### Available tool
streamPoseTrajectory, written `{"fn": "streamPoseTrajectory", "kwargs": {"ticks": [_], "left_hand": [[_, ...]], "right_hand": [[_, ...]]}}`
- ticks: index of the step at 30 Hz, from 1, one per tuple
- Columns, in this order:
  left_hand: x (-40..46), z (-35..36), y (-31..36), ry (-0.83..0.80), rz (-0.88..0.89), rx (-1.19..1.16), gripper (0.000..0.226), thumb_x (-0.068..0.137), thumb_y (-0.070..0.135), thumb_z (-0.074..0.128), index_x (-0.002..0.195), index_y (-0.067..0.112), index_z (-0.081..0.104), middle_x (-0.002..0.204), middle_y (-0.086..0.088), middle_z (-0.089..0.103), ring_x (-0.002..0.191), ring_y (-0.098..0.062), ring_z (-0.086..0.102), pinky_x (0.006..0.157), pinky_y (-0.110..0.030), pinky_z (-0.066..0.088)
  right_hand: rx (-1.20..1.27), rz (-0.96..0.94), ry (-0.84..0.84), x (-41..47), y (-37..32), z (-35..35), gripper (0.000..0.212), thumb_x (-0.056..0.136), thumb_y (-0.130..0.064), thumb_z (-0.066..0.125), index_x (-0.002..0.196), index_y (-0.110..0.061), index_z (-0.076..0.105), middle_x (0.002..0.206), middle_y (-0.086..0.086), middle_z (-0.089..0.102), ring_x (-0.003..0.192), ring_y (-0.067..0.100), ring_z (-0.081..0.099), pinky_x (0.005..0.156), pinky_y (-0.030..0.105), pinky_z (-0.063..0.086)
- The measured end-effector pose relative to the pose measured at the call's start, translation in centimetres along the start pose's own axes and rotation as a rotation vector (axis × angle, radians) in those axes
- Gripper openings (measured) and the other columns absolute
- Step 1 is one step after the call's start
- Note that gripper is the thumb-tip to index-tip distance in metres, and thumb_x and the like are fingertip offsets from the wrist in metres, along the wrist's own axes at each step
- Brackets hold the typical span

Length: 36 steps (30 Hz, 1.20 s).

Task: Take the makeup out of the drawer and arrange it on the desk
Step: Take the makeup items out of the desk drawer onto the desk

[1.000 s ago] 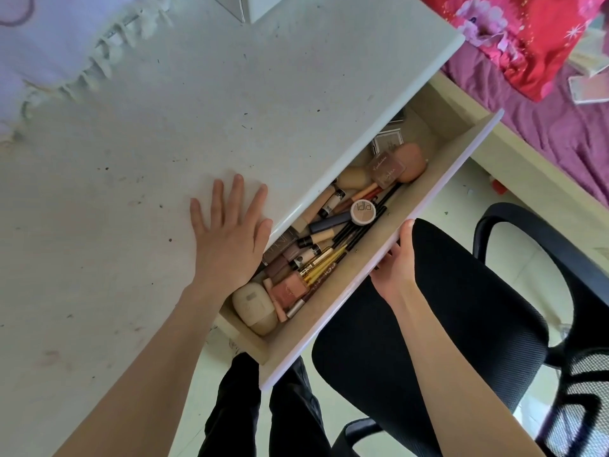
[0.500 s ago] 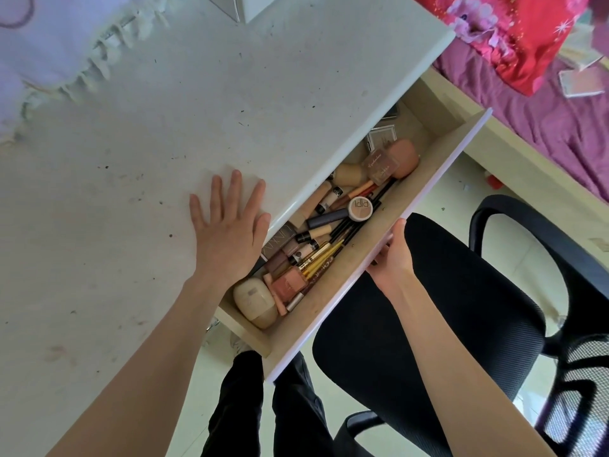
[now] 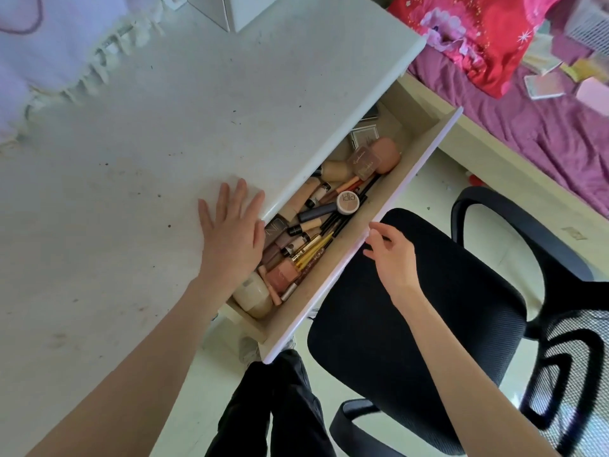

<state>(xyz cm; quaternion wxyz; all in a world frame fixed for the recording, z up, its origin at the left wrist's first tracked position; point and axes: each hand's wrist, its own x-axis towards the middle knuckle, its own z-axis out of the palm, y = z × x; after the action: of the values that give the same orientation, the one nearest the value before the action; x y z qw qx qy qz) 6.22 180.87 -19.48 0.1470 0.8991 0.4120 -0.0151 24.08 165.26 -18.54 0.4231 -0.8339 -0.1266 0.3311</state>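
Drawer (image 3: 389,232) standing open, right hand (image 3: 393,258) letting go.
Its fingers are loosening, empty, beside the front edge; left hand (image 3: 230,239) is lying flat, spread, on the desk (image 3: 148,143) edge; makeup (image 3: 316,222) waiting.

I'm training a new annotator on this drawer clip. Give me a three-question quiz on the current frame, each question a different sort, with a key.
1. True or false: the left hand lies flat on the white desk top.
2. Which item is nearest the open wooden drawer's far end? A) peach egg-shaped sponge B) cream round jar C) round compact with a clear lid
3. Fill in: the right hand holds ____.

Key: 1 true; 2 A; 3 nothing, its fingers sit loose by the drawer's front edge.
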Motion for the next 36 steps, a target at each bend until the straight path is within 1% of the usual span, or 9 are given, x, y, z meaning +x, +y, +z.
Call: {"fn": "streamPoseTrajectory", "kwargs": {"ticks": [2, 6, 11, 14, 17, 20, 26, 30, 36], "left_hand": [[-1.9, 0.3, 0.8, 0.060, 0.110, -0.069, 0.045, 0.093, 0.020, 0.033, 0.137, 0.014, 0.041, 0.150, -0.013, 0.029, 0.142, -0.033, 0.017, 0.114, -0.056, 0.010], [-3.7, 2.0, 2.3, 0.119, 0.285, -0.026, 0.037, 0.084, 0.010, 0.048, 0.119, 0.008, 0.058, 0.133, -0.014, 0.053, 0.132, -0.031, 0.040, 0.111, -0.057, 0.021], [-1.9, 4.9, 4.2, 0.071, 0.311, -0.087, 0.040, 0.080, 0.002, 0.055, 0.120, 0.005, 0.058, 0.127, -0.014, 0.056, 0.125, -0.031, 0.047, 0.104, -0.051, 0.038], [-0.7, 6.9, 5.2, -0.069, 0.191, -0.137, 0.052, 0.085, 0.002, 0.053, 0.135, 0.009, 0.042, 0.140, -0.012, 0.041, 0.135, -0.028, 0.033, 0.105, -0.044, 0.038], [0.8, 9.0, 5.5, -0.145, 0.079, -0.057, 0.063, 0.087, 0.005, 0.054, 0.143, 0.012, 0.026, 0.150, -0.010, 0.024, 0.140, -0.025, 0.018, 0.111, -0.039, 0.024], [2.1, 10.2, 5.9, -0.163, 0.076, 0.048, 0.067, 0.086, 0.007, 0.054, 0.144, 0.011, 0.019, 0.145, -0.011, 0.027, 0.135, -0.026, 0.024, 0.109, -0.036, 0.024], [3.3, 10.8, 6.5, -0.216, 0.002, 0.141, 0.068, 0.077, 0.005, 0.063, 0.135, 0.012, 0.028, 0.131, -0.013, 0.037, 0.121, -0.031, 0.034, 0.099, -0.041, 0.031], [3.9, 10.6, 6.1, -0.270, -0.059, 0.187, 0.049, 0.084, 0.015, 0.059, 0.126, 0.010, 0.036, 0.126, -0.013, 0.043, 0.118, -0.030, 0.037, 0.097, -0.042, 0.032], [3.5, 10.9, 5.6, -0.345, -0.006, 0.190, 0.030, 0.090, 0.020, 0.047, 0.119, 0.012, 0.048, 0.123, -0.006, 0.053, 0.118, -0.025, 0.038, 0.092, -0.039, 0.026]], "right_hand": [[-0.215, -0.202, 0.008, 0.3, -0.5, -0.5, 0.029, 0.096, -0.020, 0.049, 0.123, -0.014, 0.056, 0.118, -0.001, 0.054, 0.100, 0.009, 0.057, 0.080, 0.014, 0.045], [-0.625, -0.576, -0.057, 3.8, -1.8, 0.1, 0.032, 0.093, -0.013, 0.054, 0.123, -0.004, 0.056, 0.119, 0.013, 0.055, 0.107, 0.024, 0.052, 0.091, 0.022, 0.038], [-1.098, -0.520, -0.263, 9.8, -2.3, 2.7, 0.039, 0.094, -0.020, 0.049, 0.130, -0.007, 0.048, 0.129, 0.014, 0.048, 0.119, 0.031, 0.044, 0.096, 0.041, 0.040], [-1.246, -0.444, -0.366, 12.2, -2.4, 3.9, 0.036, 0.093, -0.019, 0.047, 0.127, -0.004, 0.046, 0.129, 0.017, 0.045, 0.117, 0.034, 0.045, 0.090, 0.042, 0.042], [-1.265, -0.387, -0.416, 13.8, -2.2, 4.7, 0.032, 0.094, -0.015, 0.046, 0.123, -0.001, 0.047, 0.128, 0.021, 0.044, 0.116, 0.035, 0.045, 0.089, 0.042, 0.043], [-1.255, -0.328, -0.459, 14.6, -1.9, 5.2, 0.040, 0.091, -0.013, 0.054, 0.127, -0.002, 0.040, 0.133, 0.022, 0.038, 0.119, 0.039, 0.043, 0.093, 0.044, 0.042], [-1.266, -0.232, -0.534, 15.2, -1.8, 5.7, 0.063, 0.086, -0.019, 0.064, 0.137, -0.002, 0.031, 0.143, 0.021, 0.025, 0.128, 0.039, 0.032, 0.102, 0.044, 0.036], [-1.304, -0.197, -0.571, 15.3, -1.8, 5.8, 0.077, 0.085, -0.029, 0.066, 0.143, -0.001, 0.024, 0.148, 0.022, 0.013, 0.133, 0.037, 0.023, 0.108, 0.041, 0.031], [-1.184, -0.245, -0.644, 15.0, -1.9, 5.5, 0.040, 0.091, -0.017, 0.047, 0.129, -0.005, 0.046, 0.124, 0.018, 0.053, 0.111, 0.031, 0.053, 0.084, 0.032, 0.045]]}}
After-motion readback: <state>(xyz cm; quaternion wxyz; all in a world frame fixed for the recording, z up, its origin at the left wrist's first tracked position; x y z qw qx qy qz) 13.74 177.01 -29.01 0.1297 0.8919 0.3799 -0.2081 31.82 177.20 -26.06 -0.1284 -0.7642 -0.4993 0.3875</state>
